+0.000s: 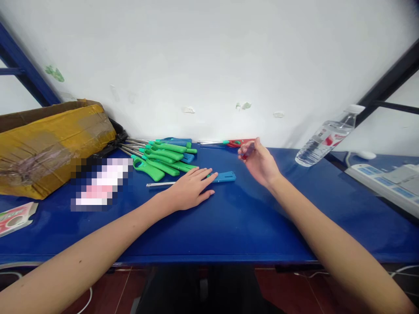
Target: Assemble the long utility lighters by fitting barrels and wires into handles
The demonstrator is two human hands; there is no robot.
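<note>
My left hand (193,188) lies flat, fingers spread, over the middle of a blue lighter (225,176) with a long metal tip pointing left. Behind it is a pile of green-handled long lighters (163,157), with some blue ones among them, metal tips toward the left. My right hand (260,163) is raised over the table's right-centre part, fingers curled round a small dark red and purplish object (248,151), partly hidden. A red lighter (240,142) lies along the wall just behind my right hand.
A taped cardboard box (55,148) stands at the left of the blue table (229,226). Near it are a blurred-out patch and a printed card piece (16,218). A water bottle (324,137) leans at the right, beside a white power strip (386,183). A white wall rises behind.
</note>
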